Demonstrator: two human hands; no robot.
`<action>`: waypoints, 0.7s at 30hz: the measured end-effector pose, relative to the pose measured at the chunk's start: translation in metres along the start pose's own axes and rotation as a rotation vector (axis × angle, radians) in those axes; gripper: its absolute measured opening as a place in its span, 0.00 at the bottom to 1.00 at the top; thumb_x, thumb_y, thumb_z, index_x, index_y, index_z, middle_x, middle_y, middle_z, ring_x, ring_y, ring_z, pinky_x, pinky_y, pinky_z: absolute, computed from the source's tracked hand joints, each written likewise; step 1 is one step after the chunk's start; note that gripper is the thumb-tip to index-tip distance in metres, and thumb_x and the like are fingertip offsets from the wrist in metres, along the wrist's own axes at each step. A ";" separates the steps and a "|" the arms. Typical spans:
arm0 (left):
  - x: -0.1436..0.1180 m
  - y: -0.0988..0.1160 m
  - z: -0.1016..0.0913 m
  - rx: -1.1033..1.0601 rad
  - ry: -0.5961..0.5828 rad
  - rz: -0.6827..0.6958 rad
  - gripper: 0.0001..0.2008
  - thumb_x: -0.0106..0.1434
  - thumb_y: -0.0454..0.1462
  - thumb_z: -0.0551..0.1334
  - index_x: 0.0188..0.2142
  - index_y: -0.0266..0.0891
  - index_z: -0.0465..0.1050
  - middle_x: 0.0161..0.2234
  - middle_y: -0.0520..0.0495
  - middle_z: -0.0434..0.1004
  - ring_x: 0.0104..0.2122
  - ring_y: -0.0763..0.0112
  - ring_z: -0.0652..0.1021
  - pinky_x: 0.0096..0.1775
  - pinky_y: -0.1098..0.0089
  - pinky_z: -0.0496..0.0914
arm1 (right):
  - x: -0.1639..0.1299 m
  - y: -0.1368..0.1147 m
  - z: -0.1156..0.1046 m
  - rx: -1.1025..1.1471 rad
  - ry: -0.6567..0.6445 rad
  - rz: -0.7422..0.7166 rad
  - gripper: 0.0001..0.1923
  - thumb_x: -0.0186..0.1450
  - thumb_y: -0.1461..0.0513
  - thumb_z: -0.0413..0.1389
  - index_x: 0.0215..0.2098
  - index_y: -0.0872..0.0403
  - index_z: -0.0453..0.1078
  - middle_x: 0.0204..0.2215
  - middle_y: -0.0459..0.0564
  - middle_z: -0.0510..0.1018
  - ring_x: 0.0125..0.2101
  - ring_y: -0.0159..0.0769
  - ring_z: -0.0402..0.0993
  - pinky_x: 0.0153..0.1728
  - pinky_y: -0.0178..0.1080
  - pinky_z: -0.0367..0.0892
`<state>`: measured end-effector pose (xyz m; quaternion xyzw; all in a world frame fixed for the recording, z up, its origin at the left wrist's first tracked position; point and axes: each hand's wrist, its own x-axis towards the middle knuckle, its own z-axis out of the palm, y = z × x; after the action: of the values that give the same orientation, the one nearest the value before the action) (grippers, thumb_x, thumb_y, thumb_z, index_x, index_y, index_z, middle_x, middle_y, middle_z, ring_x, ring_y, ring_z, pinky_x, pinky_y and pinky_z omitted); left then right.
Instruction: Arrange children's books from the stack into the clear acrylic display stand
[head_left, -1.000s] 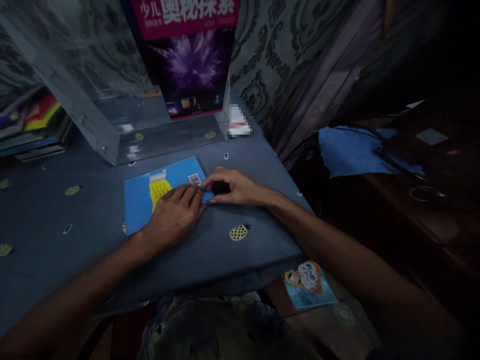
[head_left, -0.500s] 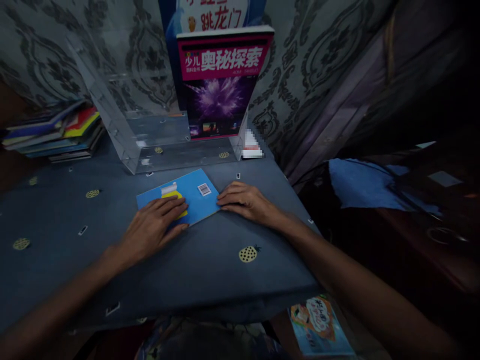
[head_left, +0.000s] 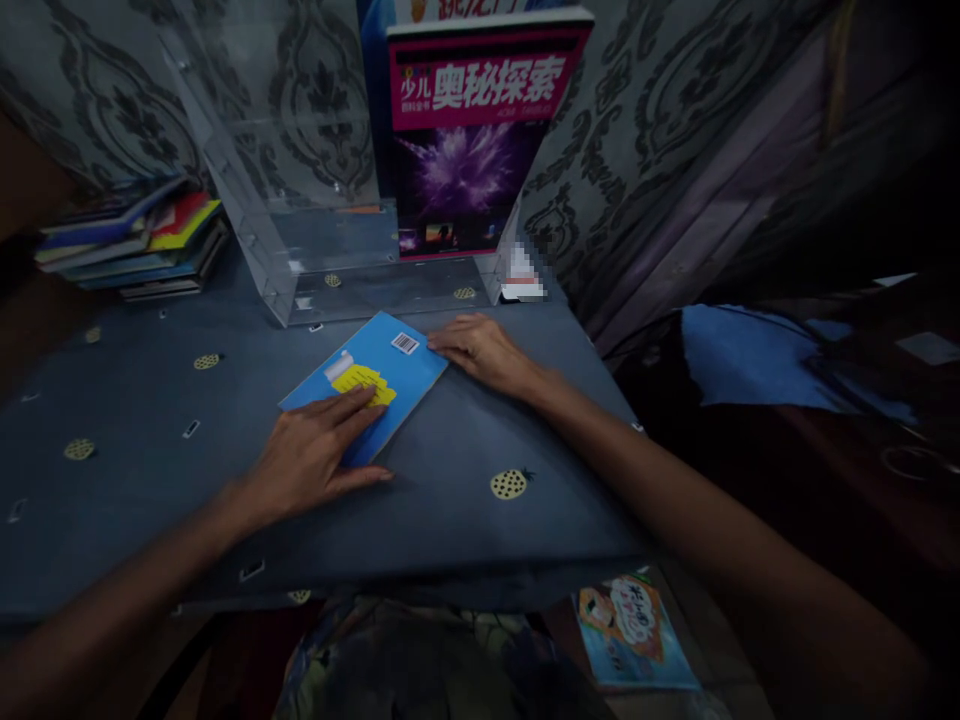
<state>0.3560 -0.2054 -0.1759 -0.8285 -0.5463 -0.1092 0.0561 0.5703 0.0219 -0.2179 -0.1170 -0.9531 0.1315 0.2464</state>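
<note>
A thin blue book point(head_left: 412, 385) lies on the patterned tablecloth, a barcode and a yellow patch facing up. It sits slantwise, its barcode end pointing away and to the right. My left hand point(head_left: 319, 440) rests flat over its near left part, fingers stretched out and thumb apart, covering some of the yellow patch. At the far right edge, my right hand point(head_left: 484, 352) has its fingers pressed together on the book's corner. Just beyond the book stands a clear acrylic rack point(head_left: 255, 240), holding a magenta and black book point(head_left: 469, 165) upright with a blue book behind it.
A stack of books point(head_left: 135, 250) lies at the table's back left. A pixelated white item point(head_left: 523, 275) stands beside the rack. Below the table's front right edge is another book point(head_left: 637, 635). Blue cloth point(head_left: 750, 360) and dark cables lie off to the right.
The blue book has turned anticlockwise, its barcode end swinging away from me. My right hand has moved away with that corner, while my left hand stays on the near part.
</note>
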 end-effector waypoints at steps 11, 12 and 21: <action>-0.021 -0.012 -0.009 -0.169 -0.218 0.129 0.38 0.66 0.50 0.65 0.70 0.47 0.52 0.70 0.41 0.57 0.66 0.57 0.66 0.62 0.57 0.68 | -0.015 -0.052 0.010 -0.252 0.081 0.322 0.12 0.72 0.62 0.51 0.44 0.54 0.77 0.37 0.54 0.79 0.34 0.41 0.73 0.35 0.39 0.64; -0.022 -0.015 -0.009 -0.187 -0.212 0.129 0.37 0.67 0.48 0.64 0.70 0.48 0.52 0.70 0.42 0.57 0.66 0.59 0.66 0.62 0.58 0.68 | -0.018 -0.055 0.011 -0.252 0.076 0.340 0.13 0.72 0.62 0.51 0.45 0.54 0.77 0.37 0.53 0.79 0.34 0.40 0.73 0.34 0.39 0.64; -0.015 -0.003 0.006 -0.021 0.024 0.159 0.23 0.74 0.47 0.54 0.62 0.38 0.66 0.62 0.38 0.72 0.60 0.58 0.75 0.55 0.58 0.76 | -0.008 -0.041 0.019 -0.028 0.082 0.289 0.16 0.70 0.65 0.52 0.53 0.57 0.74 0.44 0.58 0.80 0.47 0.47 0.74 0.51 0.50 0.69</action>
<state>0.3481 -0.2162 -0.1856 -0.8686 -0.4767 -0.1200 0.0623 0.5606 -0.0229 -0.2248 -0.2615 -0.9172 0.1475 0.2620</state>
